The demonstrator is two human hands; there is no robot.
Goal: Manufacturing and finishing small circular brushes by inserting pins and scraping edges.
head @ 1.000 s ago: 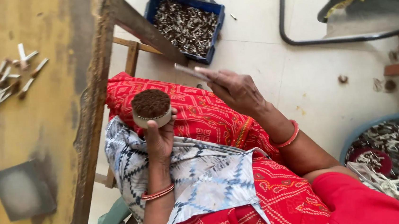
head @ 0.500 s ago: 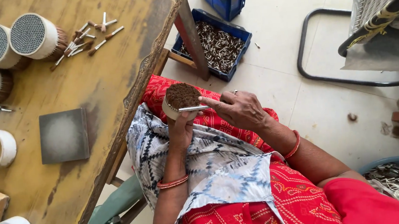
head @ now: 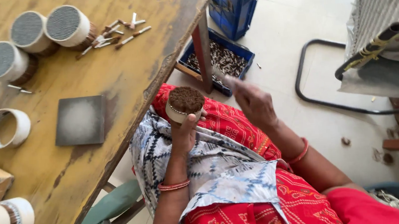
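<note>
Yellow worktop [head: 125, 70] alongside, round brown-packed bundle [head: 185, 103] over the lap clasped in left hand [head: 182, 134], right hand [head: 252, 100] blurry, maybe pinching a stick; best kept level, sticks fed straight.

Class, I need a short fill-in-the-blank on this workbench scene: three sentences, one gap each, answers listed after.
1. The left hand holds a round bundle over the person's ____.
2. The right hand is raised above a ____ crate on the floor.
3. A dark square plate lies on the ____ table.

Missing words: lap; blue; yellow
</note>
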